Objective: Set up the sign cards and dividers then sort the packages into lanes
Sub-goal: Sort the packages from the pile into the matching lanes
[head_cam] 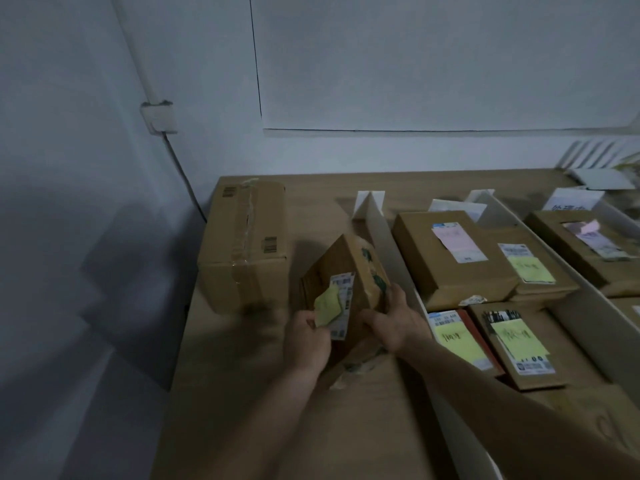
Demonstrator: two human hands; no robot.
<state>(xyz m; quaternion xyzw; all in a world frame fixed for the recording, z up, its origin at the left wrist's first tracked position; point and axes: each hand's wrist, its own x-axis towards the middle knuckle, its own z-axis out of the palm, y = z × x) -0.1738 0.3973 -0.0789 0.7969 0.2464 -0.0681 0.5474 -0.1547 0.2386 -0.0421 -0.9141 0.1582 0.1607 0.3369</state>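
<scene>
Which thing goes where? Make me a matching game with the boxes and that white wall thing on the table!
Things:
1. large taped brown cardboard box
2. small brown cardboard package with green sticky note
3. white upright cardboard divider
4. flat brown package with pink note

Places:
A. lying flat, right of the divider
B. tilted, held by left hand and right hand
C. resting near the table's far left corner
D. standing on edge between rows

Pairs: 1-C, 2-B, 3-D, 4-A

I see a dim room: a wooden table (242, 427) against a pale wall (69, 98), a white socket box (160, 116), and a large wall panel (433, 64).
</scene>
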